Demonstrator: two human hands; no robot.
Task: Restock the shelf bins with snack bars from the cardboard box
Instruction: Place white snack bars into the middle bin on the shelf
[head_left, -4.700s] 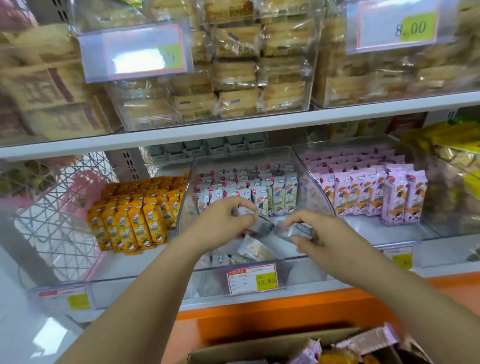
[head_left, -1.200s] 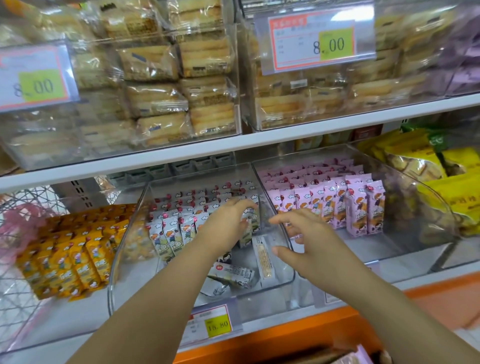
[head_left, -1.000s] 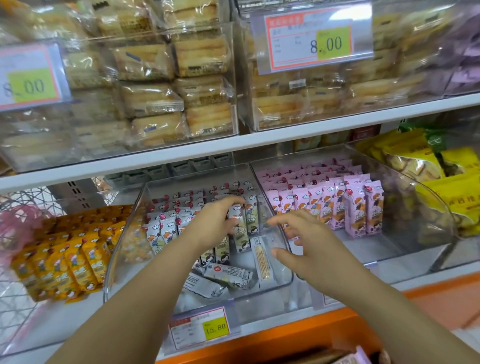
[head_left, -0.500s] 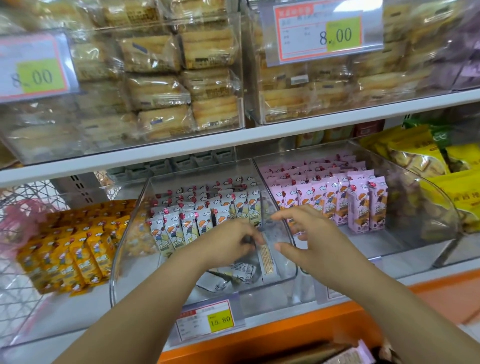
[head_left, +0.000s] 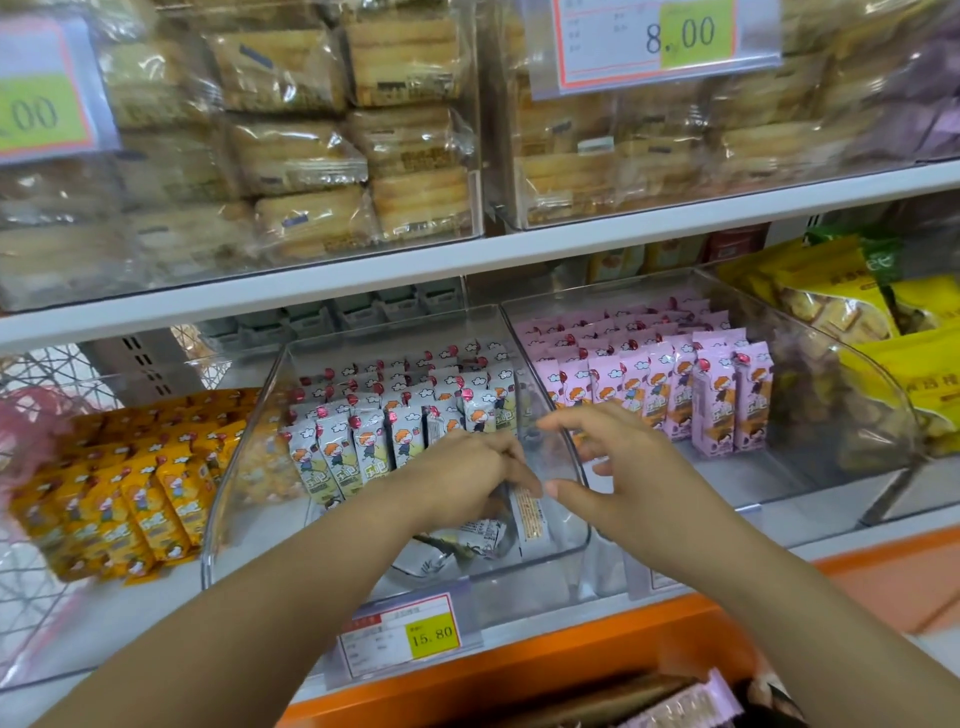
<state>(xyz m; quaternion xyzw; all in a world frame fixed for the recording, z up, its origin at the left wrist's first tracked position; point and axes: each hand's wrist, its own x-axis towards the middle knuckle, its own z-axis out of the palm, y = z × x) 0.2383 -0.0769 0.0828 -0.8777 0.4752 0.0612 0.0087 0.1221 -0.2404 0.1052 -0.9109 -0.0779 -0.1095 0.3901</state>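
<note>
**Head view: both hands at the middle bin, one white bar under your fingertips**

Your left hand (head_left: 467, 483) reaches into the clear middle bin (head_left: 236, 499) at the centre of the frame. Its fingers curl down onto the top of a white snack bar (head_left: 531, 517), which leans against the bin's right wall with its printed label facing you. Whether those fingers pinch the bar or only touch it cannot be told. Your right hand (head_left: 623, 478) hovers just right of that bar, above the wall shared with the right bin (head_left: 769, 483). Its fingers are spread and relaxed, and it holds nothing.

Above your left hand in the frame, upright white bars (head_left: 374, 426) stand in rows. Below it, loose bars (head_left: 457, 543) lie flat on the bin floor. Pink bars (head_left: 675, 384) stand in the right bin, and orange bars (head_left: 130, 493) fill the lower left. A 15.80 price tag (head_left: 410, 634) hangs on the middle bin's front. The cardboard box (head_left: 597, 699) shows at the bottom edge, with a pink-wrapped bar (head_left: 691, 709) inside it.
</note>
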